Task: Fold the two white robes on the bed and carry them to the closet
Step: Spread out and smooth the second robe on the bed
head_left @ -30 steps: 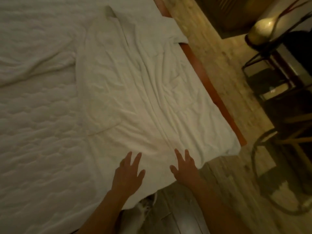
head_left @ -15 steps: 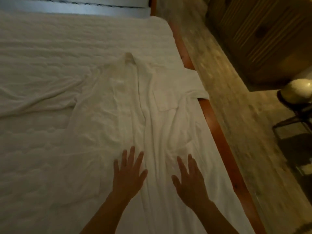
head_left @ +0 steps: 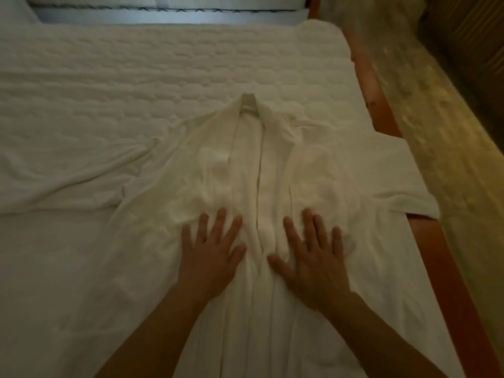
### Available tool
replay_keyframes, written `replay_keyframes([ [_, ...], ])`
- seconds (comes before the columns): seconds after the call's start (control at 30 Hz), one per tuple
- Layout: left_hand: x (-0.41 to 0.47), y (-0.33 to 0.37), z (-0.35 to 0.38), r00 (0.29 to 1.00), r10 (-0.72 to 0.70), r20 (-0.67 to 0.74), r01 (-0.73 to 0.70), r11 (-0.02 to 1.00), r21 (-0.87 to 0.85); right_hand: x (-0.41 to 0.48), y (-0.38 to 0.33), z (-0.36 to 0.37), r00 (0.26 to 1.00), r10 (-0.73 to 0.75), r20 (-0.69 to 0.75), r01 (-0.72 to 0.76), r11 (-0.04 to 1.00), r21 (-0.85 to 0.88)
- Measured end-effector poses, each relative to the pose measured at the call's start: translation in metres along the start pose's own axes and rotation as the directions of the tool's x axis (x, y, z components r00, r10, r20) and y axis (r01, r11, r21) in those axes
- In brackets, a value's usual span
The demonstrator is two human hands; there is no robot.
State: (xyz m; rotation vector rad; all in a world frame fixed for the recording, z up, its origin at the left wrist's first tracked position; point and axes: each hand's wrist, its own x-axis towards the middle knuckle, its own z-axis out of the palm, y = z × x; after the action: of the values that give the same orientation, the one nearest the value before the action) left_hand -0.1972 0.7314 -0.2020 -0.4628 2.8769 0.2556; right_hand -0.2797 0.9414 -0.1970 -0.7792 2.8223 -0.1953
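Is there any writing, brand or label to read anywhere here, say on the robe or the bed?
None can be read.
Robe: plain white, no tag or lettering shows.
Bed: quilted pattern only, no text.
Left hand and right hand lie flat on the robe, with no text on them.

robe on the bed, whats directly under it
The white robe lies spread on the quilted bed, both hands pressing flat on top. Anything beneath its fabric, a second robe included, is hidden.
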Motion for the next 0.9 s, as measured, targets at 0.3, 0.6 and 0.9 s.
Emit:
replay_keyframes([
  [0.3, 0.159, 0.038, -0.036, 0.928, -0.137, -0.348, 0.106, 0.989, -0.106, 0.158, 0.024, -0.008, 0.998, -0.001, -0.07, 0.007, 0.996, 0.092],
  [0.6, 0.306, 0.087, -0.097, 0.915, -0.371, 0.159, 0.315, 0.41, -0.856, 0.163, 0.032, 0.0, 0.972, 0.017, -0.233, 0.029, 0.981, 0.191],
  [0.9, 0.336, 0.067, -0.1, 0.911, -0.397, 0.114, 0.275, 0.378, -0.884, 0.166, 0.032, 0.007, 0.962, 0.014, -0.273, 0.038, 0.982, 0.186],
])
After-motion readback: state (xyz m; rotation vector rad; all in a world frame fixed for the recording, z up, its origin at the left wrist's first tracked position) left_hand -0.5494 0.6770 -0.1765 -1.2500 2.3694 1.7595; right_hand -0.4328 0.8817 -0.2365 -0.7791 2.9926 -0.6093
